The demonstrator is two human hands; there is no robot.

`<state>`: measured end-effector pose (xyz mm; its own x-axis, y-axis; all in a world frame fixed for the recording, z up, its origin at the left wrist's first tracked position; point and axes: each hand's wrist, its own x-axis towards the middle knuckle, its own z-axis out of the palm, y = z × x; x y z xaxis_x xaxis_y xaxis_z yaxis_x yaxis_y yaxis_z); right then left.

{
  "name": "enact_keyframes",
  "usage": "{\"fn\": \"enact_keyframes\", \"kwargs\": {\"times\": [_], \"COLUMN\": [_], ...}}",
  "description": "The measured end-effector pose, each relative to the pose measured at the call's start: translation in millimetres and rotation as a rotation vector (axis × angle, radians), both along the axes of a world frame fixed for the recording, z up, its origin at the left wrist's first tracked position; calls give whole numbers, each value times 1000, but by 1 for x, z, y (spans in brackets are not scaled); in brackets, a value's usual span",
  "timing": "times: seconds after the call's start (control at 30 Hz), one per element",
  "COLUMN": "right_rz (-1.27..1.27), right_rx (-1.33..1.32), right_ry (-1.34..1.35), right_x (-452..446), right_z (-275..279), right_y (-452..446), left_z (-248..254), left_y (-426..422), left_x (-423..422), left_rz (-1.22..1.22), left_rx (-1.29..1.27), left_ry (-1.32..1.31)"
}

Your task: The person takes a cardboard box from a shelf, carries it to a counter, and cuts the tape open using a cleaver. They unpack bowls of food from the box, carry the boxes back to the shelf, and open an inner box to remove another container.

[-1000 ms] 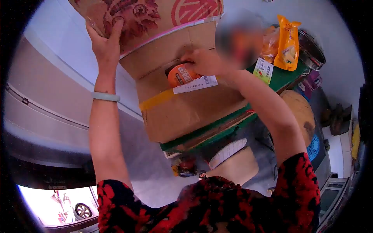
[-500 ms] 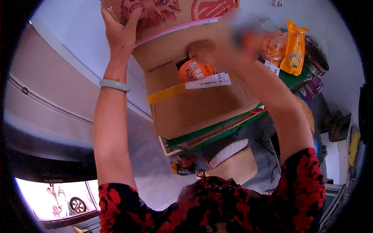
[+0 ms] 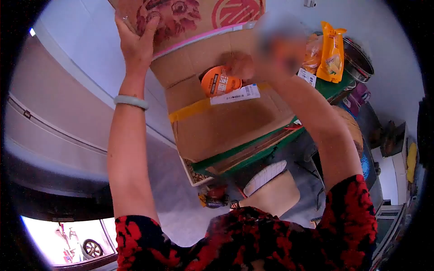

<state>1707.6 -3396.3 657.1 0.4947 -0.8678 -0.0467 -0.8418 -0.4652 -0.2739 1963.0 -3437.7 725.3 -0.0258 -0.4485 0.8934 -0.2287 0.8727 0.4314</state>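
My left hand grips the raised flap of an open cardboard box, thumb on the printed face and fingers behind it. My right hand is closed at the upper right edge of an orange instant noodle bowl, whose lid has white characters. The bowl sits tilted in the opening of the box, its lower part hidden. Its fingers are dark and partly blurred. A white label and yellow tape are stuck on the box just below the bowl.
Yellow snack packets and a round metal container stand at the right on a green-edged table. Below are a beige stool seat and colourful packages on the floor. A pale wall or cabinet runs along the left.
The view has shifted slightly. My right hand has moved down and right along the noodle bowl, and the bowl covers the dark gap beside it. My left hand keeps its hold on the flap.
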Motion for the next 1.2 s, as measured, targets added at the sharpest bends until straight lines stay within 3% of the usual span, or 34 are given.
{"fn": "enact_keyframes", "kwargs": {"times": [0.13, 0.2, 0.3, 0.47, 0.6, 0.73, 0.8, 0.87, 0.97, 1.07, 1.17, 1.2], "right_rz": [-244, -113, 89, 74, -11, 95, -243, -355, -262, -339, -375, -355], "right_rx": [311, -5, -138, -408, -358, -584, -472, -424, -421, -345, -336, -353], "right_ry": [-222, -95, -102, -49, -76, 36, -61, -192, -371, -361, -248, -215], "right_x": [2, -8, -33, -28, -23, -40, -20, -13, -9, -7, -8, -11], "right_z": [-14, -31, -35, -17, 12, 5, 10, 5, -4, 8, 11, 5], "right_y": [-14, -17, -31, -10, 4, -20, -3, 6, 11, 24, 20, 16], "left_z": [-2, -4, -6, -1, -4, -1, 3, -1, 1, -5, -19, -24], "left_y": [-2, -10, -17, -6, -7, -2, 4, -5, -19, 0, 55, 81], "left_x": [3, 6, 10, 6, 10, 14, 8, 8, 12, 7, -1, -5], "left_rz": [79, 156, 147, 4, 93, -11, -25, 24, 11, 684, 700, 450], "left_rx": [44, 50, 36, 27, 37, -2, 10, 20, -62, -103, -310, -168], "left_ry": [-27, -32, -29, -2, -21, 30, 37, 30, -35, -110, -196, -228]}}
